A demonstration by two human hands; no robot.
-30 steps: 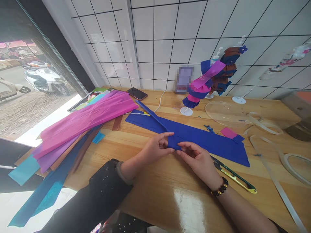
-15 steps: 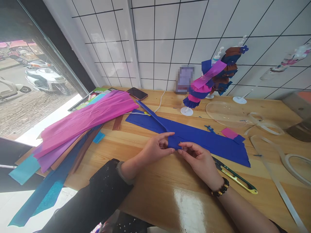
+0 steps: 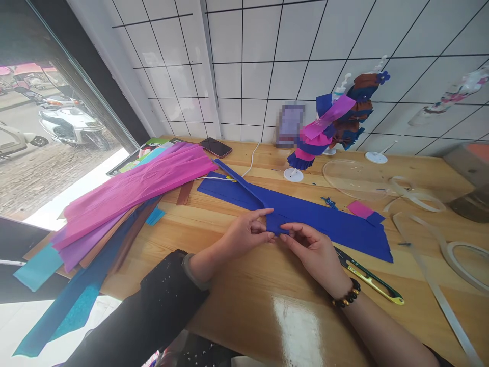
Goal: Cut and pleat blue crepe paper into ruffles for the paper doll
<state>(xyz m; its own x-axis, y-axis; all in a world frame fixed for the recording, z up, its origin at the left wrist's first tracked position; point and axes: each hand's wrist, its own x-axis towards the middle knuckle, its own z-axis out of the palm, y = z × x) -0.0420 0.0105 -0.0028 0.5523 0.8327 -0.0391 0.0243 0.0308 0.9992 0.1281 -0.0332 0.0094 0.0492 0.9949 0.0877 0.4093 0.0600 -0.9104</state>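
Note:
Both hands pinch a narrow strip of blue crepe paper (image 3: 275,224) near the table's middle. My left hand (image 3: 244,230) grips its left edge between thumb and fingers, while my right hand (image 3: 309,250) pinches the lower right corner. The strip's far part runs back up-left as a folded length. Beneath and behind it lies a wide blue paper sheet (image 3: 336,229), flat on the table. A utility knife with a green and yellow handle (image 3: 372,279) rests just right of my right hand, partly over the sheet's edge.
Pink crepe paper (image 3: 141,188) tops a pile of coloured strips at left. A phone (image 3: 216,148) lies by the tiled wall. Ruffled paper decorations (image 3: 315,135) stand on white bases at the back. A clear plate (image 3: 355,179) and a roll of white tape (image 3: 469,265) are at right.
Little differs. My left fingers have shifted very slightly along the blue paper's edge; my right hand stays nearly in place.

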